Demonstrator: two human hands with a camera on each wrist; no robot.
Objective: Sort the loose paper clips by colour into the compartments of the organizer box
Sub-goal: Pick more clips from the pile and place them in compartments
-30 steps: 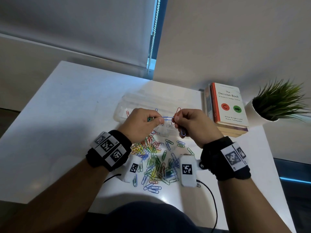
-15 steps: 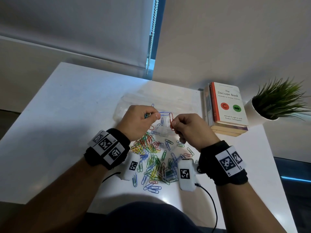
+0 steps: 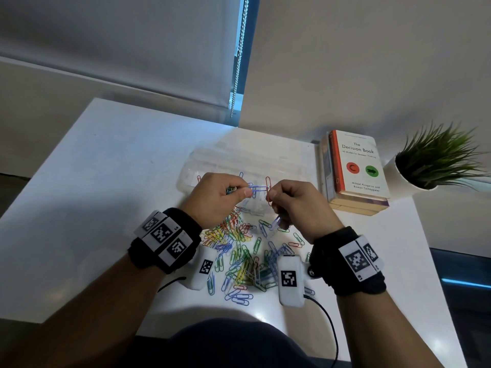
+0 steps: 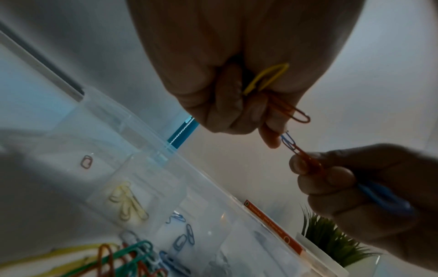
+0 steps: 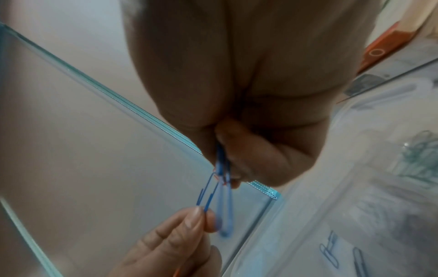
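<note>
White tabletop (image 3: 106,181) under a drawn blind, with a clear organizer box (image 3: 225,160) as the landmark. Just right of the box: a stack of books (image 3: 356,171), then a potted plant (image 3: 435,158). Near side of the box: a heap of loose paper clips (image 3: 239,251), mixed colours, still large. Inside the box, per the left wrist view: yellow clips (image 4: 128,202) in one compartment, blue ones (image 4: 184,238) in the next, a single red one further along.

Above the box's near edge: left hand (image 3: 218,197) pinching a blue clip (image 3: 256,188), more clips tucked in its curled fingers; right hand (image 3: 300,205) pinching a red clip (image 3: 268,187) hooked into the blue one, another blue clip held lower in the same hand.

Step in hand, by the look of it: unlinking two tangled clips. Next move likely calls for sliding the red loop off the blue wire, then dropping each into its colour's compartment.
</note>
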